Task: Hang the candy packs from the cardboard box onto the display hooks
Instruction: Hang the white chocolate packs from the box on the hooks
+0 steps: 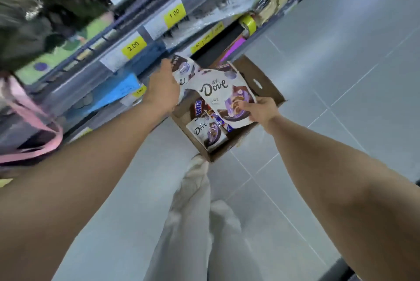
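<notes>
Grey floor tiles (341, 76) fill the right of the view, with store shelving (109, 60) and yellow price tags (133, 47) running along the left; a cardboard box (261, 81) sits on the floor at the shelf foot, at about 12 o'clock from the person's light trousers (193, 224). Both arms reach straight forward and down over the box. Left hand (162, 90), at 9 o'clock of the box, is closed around the top of one Dove pack (181, 71), its fingers hidden behind the wrapper. Right hand (261, 109), at 3 o'clock, pinches the lower corner of a second, larger-looking pack (218, 92) between thumb and fingers, the pack lying face up above the box. More packs (205, 131) remain inside, including one at 6 o'clock of the box. Judged step: lifting packs clear for hanging. To do it well, shift each grip to the top edge, where a hang hole probably is (none can be made out), keep the pack flat and upright, and meet the hook squarely. No display hook is clearly visible through the blur.
</notes>
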`<state>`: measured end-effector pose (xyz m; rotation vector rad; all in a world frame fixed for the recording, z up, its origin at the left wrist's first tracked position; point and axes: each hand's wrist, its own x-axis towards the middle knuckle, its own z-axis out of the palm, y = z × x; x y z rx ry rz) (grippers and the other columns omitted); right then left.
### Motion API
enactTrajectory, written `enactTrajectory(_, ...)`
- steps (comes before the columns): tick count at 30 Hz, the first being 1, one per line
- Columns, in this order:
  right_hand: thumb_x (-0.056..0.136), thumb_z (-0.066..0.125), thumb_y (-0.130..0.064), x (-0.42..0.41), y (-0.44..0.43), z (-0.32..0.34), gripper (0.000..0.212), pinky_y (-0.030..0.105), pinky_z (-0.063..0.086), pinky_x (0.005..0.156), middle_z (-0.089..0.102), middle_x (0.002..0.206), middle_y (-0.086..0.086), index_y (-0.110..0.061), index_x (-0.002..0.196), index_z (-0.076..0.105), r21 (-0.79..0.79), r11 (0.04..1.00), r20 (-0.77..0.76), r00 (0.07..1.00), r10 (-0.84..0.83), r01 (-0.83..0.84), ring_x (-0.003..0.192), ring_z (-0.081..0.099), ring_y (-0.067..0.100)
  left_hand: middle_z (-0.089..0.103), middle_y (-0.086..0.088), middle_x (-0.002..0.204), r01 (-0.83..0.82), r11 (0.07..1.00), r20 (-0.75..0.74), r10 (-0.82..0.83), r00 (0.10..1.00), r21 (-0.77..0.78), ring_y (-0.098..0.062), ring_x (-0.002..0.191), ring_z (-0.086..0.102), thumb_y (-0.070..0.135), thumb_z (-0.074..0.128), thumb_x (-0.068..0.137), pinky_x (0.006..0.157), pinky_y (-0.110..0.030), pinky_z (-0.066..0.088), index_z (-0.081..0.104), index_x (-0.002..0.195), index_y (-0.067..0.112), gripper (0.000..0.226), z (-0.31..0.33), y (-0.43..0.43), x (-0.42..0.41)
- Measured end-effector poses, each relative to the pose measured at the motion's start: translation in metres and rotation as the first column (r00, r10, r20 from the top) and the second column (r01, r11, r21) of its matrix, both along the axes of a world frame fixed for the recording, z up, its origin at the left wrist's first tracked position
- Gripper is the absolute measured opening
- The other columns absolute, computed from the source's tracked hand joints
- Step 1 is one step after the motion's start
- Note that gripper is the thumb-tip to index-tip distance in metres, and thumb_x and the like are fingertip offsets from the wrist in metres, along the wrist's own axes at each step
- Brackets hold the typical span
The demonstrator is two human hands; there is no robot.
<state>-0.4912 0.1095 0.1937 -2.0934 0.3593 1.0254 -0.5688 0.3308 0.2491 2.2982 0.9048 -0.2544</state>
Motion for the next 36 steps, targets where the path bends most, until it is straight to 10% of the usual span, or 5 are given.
enactTrajectory(12, 0.077, 0.074, -0.029, -0.157, 0.056, 0.255, 0.024, 0.028, 0.049, 0.064, 0.072, 0.072, 0.004, -0.006, 0.082, 0.069, 0.384, 0.89, 0.135, 0.968, 0.209, -0.246, 0.06, 0.064, 0.017, 0.052, -0.007, 0.125, -0.293, 0.924, 0.403, 0.372, 0.836, -0.246, -0.018, 0.106, 0.049, 0.038, 0.043, 0.095, 0.088, -0.026, 0.034, 0.015, 0.145, 0.025, 0.059, 0.244, 0.002, -0.227)
enactTrajectory(19, 0.082, 0.067, -0.037, -0.281, 0.12, 0.329, 0.022, 0.024, 0.026, 0.05, 0.06, 0.06, -0.002, -0.017, 0.079, 0.059, 0.465, 0.756, 0.033, 0.862, 0.505, -0.461, 0.043, 0.038, 0.009, 0.051, -0.013, 0.131, -0.322, 0.946, 0.306, 0.293, 0.906, 0.048, -0.027, 0.119, 0.049, 0.033, 0.053, 0.094, 0.088, -0.03, 0.038, 0.039, 0.132, 0.005, 0.049, 0.338, 0.045, -0.364)
enactTrajectory(24, 0.069, 0.075, -0.051, -0.375, 0.193, 0.388, 0.043, 0.024, 0.04, 0.051, 0.059, 0.075, 0.03, -0.012, 0.084, 0.066, 0.407, 0.621, 0.306, 0.741, 0.598, -0.669, 0.055, 0.043, 0.021, 0.03, -0.011, 0.151, -0.287, 0.953, 0.327, 0.24, 0.914, 0.102, -0.025, 0.135, 0.033, 0.031, 0.046, 0.098, 0.103, -0.03, 0.031, 0.026, 0.144, 0.009, 0.055, 0.393, 0.076, -0.468)
enactTrajectory(29, 0.087, 0.06, -0.041, -0.458, 0.243, 0.428, 0.031, 0.022, 0.035, 0.045, 0.063, 0.083, 0.005, -0.015, 0.103, 0.065, 0.411, 0.532, 0.521, 0.67, 0.529, -0.74, 0.057, 0.049, 0.014, 0.029, -0.01, 0.152, -0.338, 0.931, 0.36, 0.272, 0.893, 0.136, -0.025, 0.137, 0.031, 0.032, 0.048, 0.097, 0.108, -0.033, 0.029, 0.025, 0.144, 0.01, 0.057, 0.435, 0.108, -0.551)
enactTrajectory(36, 0.087, 0.063, -0.036, -0.49, 0.29, 0.471, 0.026, 0.025, 0.037, 0.053, 0.049, 0.07, 0.01, -0.011, 0.086, 0.055, 0.449, 0.517, 0.615, 0.672, 0.413, -0.729, 0.052, 0.045, 0.016, 0.043, 0.007, 0.079, -0.435, 0.898, 0.416, 0.372, 0.83, 0.065, -0.007, 0.074, 0.044, 0.017, 0.038, 0.098, 0.056, -0.007, 0.037, 0.043, 0.079, 0.021, 0.02, 0.503, 0.161, -0.592)
